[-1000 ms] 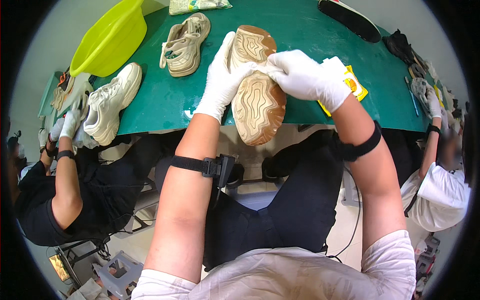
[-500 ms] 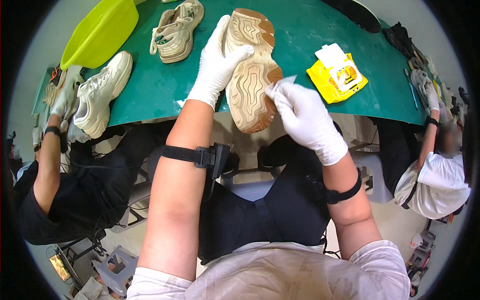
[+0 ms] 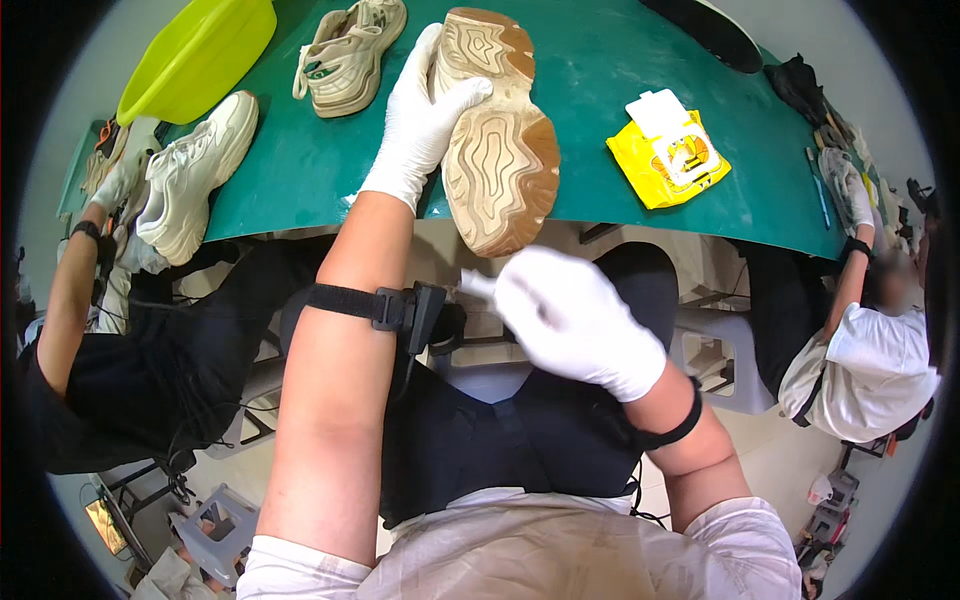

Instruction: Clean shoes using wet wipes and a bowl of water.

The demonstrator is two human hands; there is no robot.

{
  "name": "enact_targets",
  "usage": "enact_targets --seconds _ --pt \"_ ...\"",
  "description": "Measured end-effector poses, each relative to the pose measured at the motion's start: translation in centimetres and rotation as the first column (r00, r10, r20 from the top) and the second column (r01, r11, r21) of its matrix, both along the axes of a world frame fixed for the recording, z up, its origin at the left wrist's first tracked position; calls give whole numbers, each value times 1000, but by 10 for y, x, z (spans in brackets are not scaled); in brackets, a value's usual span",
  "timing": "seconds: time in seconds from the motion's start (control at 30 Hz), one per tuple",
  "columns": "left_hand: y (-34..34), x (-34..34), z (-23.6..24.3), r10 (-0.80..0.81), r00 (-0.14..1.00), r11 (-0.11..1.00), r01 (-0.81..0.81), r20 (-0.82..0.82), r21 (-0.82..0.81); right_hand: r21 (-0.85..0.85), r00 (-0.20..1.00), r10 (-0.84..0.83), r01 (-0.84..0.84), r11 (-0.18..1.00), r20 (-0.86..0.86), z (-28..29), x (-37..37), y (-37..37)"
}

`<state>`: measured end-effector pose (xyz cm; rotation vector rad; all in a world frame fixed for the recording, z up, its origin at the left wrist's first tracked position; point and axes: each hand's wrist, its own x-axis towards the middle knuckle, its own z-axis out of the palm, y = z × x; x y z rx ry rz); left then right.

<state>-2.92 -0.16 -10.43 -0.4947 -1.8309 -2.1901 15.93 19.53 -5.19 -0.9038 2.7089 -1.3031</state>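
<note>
My gloved left hand (image 3: pixel 410 130) grips a shoe with its tan, wavy-patterned sole (image 3: pixel 500 180) facing up, held at the table's front edge. Low over my lap, my gloved right hand (image 3: pixel 550 310), slightly blurred, is closed on a small white wipe (image 3: pixel 478 282) and is apart from the sole. A yellow wipes packet (image 3: pixel 640 160) with its white lid raised lies on the green table (image 3: pixel 720 110) to the right. Two white sneakers, one laced and whiter (image 3: pixel 195 175), the other grubbier with green detail (image 3: pixel 345 70), rest at left.
A yellow-green basin (image 3: pixel 195 55) stands back left, a black object (image 3: pixel 695 30) back right. Co-workers work at the left (image 3: pixel 70 310) and right (image 3: pixel 840 370), with dark items (image 3: pixel 790 85) near the right one. Grey stools (image 3: pixel 215 535) stand on the floor below.
My right hand has left the sole and moved down toward my lap with the wipe. The shoe in my left hand has shifted slightly up and left in view.
</note>
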Motion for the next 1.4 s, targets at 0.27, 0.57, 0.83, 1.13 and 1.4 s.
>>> enact_targets --seconds 0.27,0.57,0.83,1.13,1.4 --pt "4 0 0 36 999 999 -37 -23 -38 -93 906 -249 232 968 -341 9 -72 10" --pt "5 8 8 13 1000 997 -14 -17 -82 118 915 -180 236 964 -362 -7 -62 11" --pt "6 2 1 84 995 988 -91 -57 -126 144 918 -190 252 957 -347 -17 -52 26" --pt "6 1 1 93 994 986 -101 -61 -132 29 867 -434 454 891 -243 -15 -51 42" --pt "4 0 -1 39 999 995 -42 -37 -90 -46 892 -262 265 963 -368 -15 -54 9"
